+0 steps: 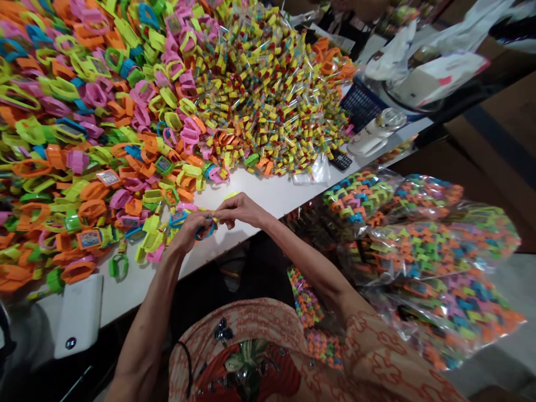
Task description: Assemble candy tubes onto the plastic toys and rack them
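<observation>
My left hand (190,230) is closed around a blue plastic toy watch band (206,233) just above the white table (259,195). My right hand (239,210) meets it from the right, fingers pinched on the same band and on a small yellow piece at its tip. Both hands sit at the near edge of a huge heap of toy watches (92,128) in orange, green, pink, yellow and blue. Behind them lies a pile of small clear tubes with yellow labels and red caps (268,89).
Clear bags packed with finished colourful watches (419,245) are stacked on the right beside me. A white power bank (79,315) lies at the table's near left. A black remote (341,161), a white bottle (374,134) and a dark basket (362,103) stand at the far right.
</observation>
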Available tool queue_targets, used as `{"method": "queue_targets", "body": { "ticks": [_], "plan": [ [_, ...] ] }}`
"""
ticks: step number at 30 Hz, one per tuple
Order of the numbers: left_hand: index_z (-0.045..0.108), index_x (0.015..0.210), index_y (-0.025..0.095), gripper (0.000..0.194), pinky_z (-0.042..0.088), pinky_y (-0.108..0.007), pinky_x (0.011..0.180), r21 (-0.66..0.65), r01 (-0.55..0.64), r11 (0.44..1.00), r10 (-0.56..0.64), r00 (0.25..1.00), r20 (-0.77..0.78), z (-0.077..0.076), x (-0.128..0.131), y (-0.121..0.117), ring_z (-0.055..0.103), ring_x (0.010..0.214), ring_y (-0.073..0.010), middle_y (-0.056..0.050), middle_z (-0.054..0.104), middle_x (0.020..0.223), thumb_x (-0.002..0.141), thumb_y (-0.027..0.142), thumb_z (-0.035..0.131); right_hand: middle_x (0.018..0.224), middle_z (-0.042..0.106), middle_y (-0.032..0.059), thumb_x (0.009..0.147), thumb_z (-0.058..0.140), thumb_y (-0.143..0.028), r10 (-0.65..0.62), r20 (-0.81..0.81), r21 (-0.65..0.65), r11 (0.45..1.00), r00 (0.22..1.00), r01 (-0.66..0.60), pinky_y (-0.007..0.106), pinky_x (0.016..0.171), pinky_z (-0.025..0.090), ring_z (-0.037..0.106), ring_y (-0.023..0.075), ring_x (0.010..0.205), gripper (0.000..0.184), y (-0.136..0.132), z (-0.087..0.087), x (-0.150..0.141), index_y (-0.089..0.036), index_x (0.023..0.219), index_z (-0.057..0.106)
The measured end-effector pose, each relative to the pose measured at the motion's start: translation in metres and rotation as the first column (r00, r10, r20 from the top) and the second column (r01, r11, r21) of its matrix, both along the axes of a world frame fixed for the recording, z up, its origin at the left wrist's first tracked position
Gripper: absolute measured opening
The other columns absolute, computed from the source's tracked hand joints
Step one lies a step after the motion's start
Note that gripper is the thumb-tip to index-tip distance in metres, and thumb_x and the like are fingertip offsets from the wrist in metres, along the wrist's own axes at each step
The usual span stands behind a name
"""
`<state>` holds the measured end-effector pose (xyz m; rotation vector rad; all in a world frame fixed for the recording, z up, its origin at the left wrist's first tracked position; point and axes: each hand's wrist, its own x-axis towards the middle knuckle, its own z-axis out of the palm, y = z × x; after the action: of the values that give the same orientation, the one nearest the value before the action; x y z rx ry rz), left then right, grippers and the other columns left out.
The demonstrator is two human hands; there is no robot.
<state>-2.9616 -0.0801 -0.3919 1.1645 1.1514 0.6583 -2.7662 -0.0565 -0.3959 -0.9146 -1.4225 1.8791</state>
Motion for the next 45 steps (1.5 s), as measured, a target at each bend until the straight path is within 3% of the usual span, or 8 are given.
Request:
{"method": "queue_targets", "body": {
  "ticks": [9, 17, 22, 25, 30, 36, 41, 45],
  "plan": [
    [0.065, 0.073, 0.018, 0.046, 0.038, -0.028, 0.066, 0.282, 0.334, 0.899, -0.212, 0.898, -0.387, -0.004, -0.019, 0.008, 0.051, 0.069, -0.0152, -0.002, 0.06, 0.072, 0.086, 0.061, 0.056, 0.057, 0.066, 0.0003, 0.078, 0.077, -0.033, -0.119, 0.133, 0.037, 0.993, 0.984, 0.115, 0.019, 0.051, 0.047, 0.059, 0.0089, 0.05, 0.023, -0.005, -0.015, -0.009, -0.01, 0.08, 0.079],
    [0.061, 0.08, 0.02, 0.035, 0.037, -0.029, 0.067, 0.422, 0.446, 0.789, -0.012, 0.697, -0.717, -0.005, -0.035, 0.023, 0.056, 0.073, -0.0179, -0.003, 0.06, 0.078, 0.095, 0.05, 0.05, 0.069, 0.069, 0.0006, 0.081, 0.072, -0.028, -0.195, 0.165, 0.117, 0.977, 0.967, 0.177, 0.021, 0.058, 0.05, 0.062, 0.0104, 0.058, 0.018, 0.028, -0.018, -0.013, -0.012, 0.086, 0.077],
    [0.073, 0.104, 0.02, 0.032, 0.045, -0.038, 0.088, 0.424, 0.466, 0.776, 0.179, 0.482, -0.858, -0.004, -0.028, 0.047, 0.064, 0.104, -0.0309, -0.012, 0.068, 0.11, 0.094, 0.048, 0.061, 0.093, 0.072, 0.0084, 0.085, 0.073, -0.028, -0.593, 0.478, 0.471, 0.796, 0.648, 0.381, 0.028, 0.075, 0.049, 0.062, 0.017, 0.082, 0.015, 0.087, -0.035, 0.008, -0.014, 0.083, 0.072],
    [0.071, 0.12, 0.019, 0.033, 0.046, -0.039, 0.09, 0.424, 0.341, 0.839, 0.261, 0.432, -0.863, -0.007, -0.003, 0.074, 0.064, 0.115, -0.0335, -0.016, 0.066, 0.121, 0.098, 0.038, 0.055, 0.092, 0.072, 0.009, 0.082, 0.072, -0.018, -0.563, 0.594, 0.503, 0.817, 0.574, 0.28, 0.03, 0.077, 0.045, 0.059, 0.0201, 0.088, 0.01, 0.111, -0.045, 0.005, -0.015, 0.074, 0.067],
    [0.071, 0.085, 0.018, 0.009, 0.042, -0.032, 0.078, 0.422, 0.063, 0.904, 0.276, 0.668, -0.691, -0.016, 0.029, 0.116, 0.066, 0.097, -0.0273, -0.011, 0.07, 0.097, 0.088, 0.024, 0.065, 0.065, 0.064, 0.0034, 0.092, 0.067, -0.03, -0.508, 0.561, 0.387, 0.859, 0.654, 0.335, 0.025, 0.065, 0.043, 0.058, 0.0149, 0.07, 0.032, 0.114, -0.049, -0.008, -0.017, 0.063, 0.058],
    [0.063, 0.068, 0.017, 0.03, 0.041, -0.026, 0.062, 0.378, -0.179, 0.908, 0.333, 0.857, -0.393, -0.012, 0.021, 0.12, 0.058, 0.063, -0.0155, -0.001, 0.062, 0.063, 0.087, 0.04, 0.065, 0.052, 0.058, -0.002, 0.074, 0.089, -0.04, -0.449, 0.198, -0.19, 0.854, 0.871, 0.484, 0.022, 0.051, 0.045, 0.052, 0.0091, 0.047, 0.037, 0.097, -0.031, 0.002, -0.016, 0.069, 0.06],
    [0.073, 0.082, 0.015, 0.031, 0.043, -0.024, 0.059, 0.375, -0.352, 0.857, 0.419, 0.901, -0.113, -0.002, 0.012, 0.081, 0.056, 0.06, -0.0123, -0.002, 0.069, 0.067, 0.081, 0.046, 0.069, 0.064, 0.068, -0.0015, 0.054, 0.094, -0.047, -0.438, -0.015, -0.118, 0.893, 0.899, 0.434, 0.021, 0.051, 0.045, 0.056, 0.0077, 0.049, 0.05, 0.07, -0.006, 0.0, -0.013, 0.084, 0.072],
    [0.077, 0.089, 0.018, 0.028, 0.047, -0.026, 0.067, 0.523, -0.298, 0.799, 0.448, 0.875, -0.185, 0.003, 0.006, 0.04, 0.063, 0.068, -0.0157, -0.003, 0.074, 0.075, 0.084, 0.043, 0.065, 0.06, 0.066, -0.0018, 0.056, 0.091, -0.05, -0.363, -0.023, 0.048, 0.93, 0.932, 0.364, 0.022, 0.051, 0.045, 0.056, 0.0086, 0.049, 0.048, 0.04, 0.007, -0.009, -0.013, 0.082, 0.076]
  ]
}}
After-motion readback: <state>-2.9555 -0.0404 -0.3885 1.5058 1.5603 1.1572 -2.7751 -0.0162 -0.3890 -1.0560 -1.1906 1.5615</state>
